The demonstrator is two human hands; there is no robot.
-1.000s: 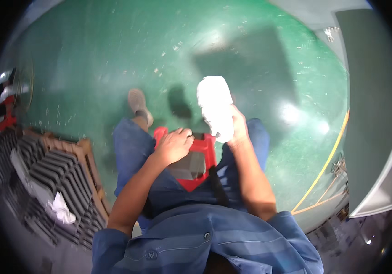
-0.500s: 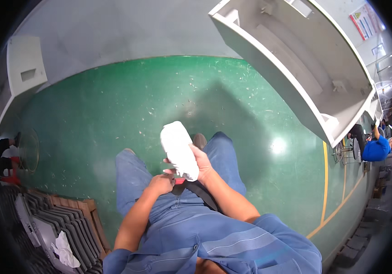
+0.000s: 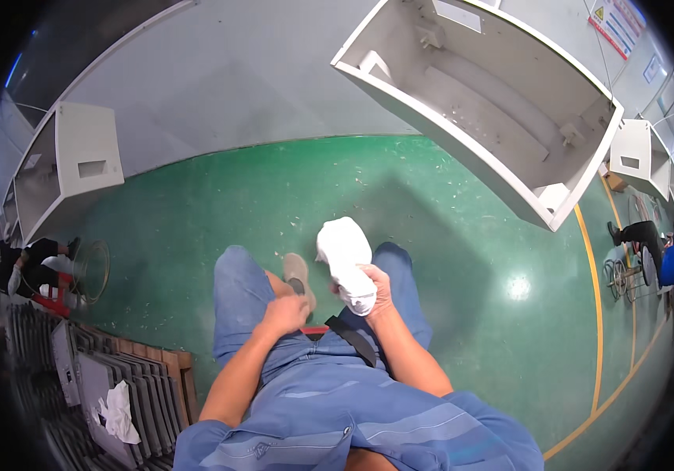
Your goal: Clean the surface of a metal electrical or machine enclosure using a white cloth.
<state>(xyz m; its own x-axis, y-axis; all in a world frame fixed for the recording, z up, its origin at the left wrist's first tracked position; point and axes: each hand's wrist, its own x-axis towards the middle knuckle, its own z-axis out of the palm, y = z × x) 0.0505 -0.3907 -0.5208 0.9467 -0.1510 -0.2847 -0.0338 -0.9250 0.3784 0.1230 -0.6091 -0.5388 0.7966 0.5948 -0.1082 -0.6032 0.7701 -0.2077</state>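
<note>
My right hand [image 3: 377,286] grips a white bundled cloth or glove [image 3: 345,257], held upright in front of my lap. My left hand [image 3: 284,312] is closed low between my knees, next to a red edge of a stool [image 3: 315,330] and a black strap [image 3: 355,341]; what it holds is hidden. I am in blue jeans and a blue shirt, one beige shoe [image 3: 298,274] on the green floor [image 3: 463,259].
A large open white metal cabinet [image 3: 482,102] stands ahead on the right, a smaller one [image 3: 66,161] at left. Grey panels on a wooden pallet [image 3: 105,381] with a white rag [image 3: 119,412] lie at lower left. Other people sit at the far right [image 3: 663,251] and far left [image 3: 27,263].
The view has tilted up from the floor toward the cabinets. My right hand keeps the white bundle, and my left hand stays low at my lap.
</note>
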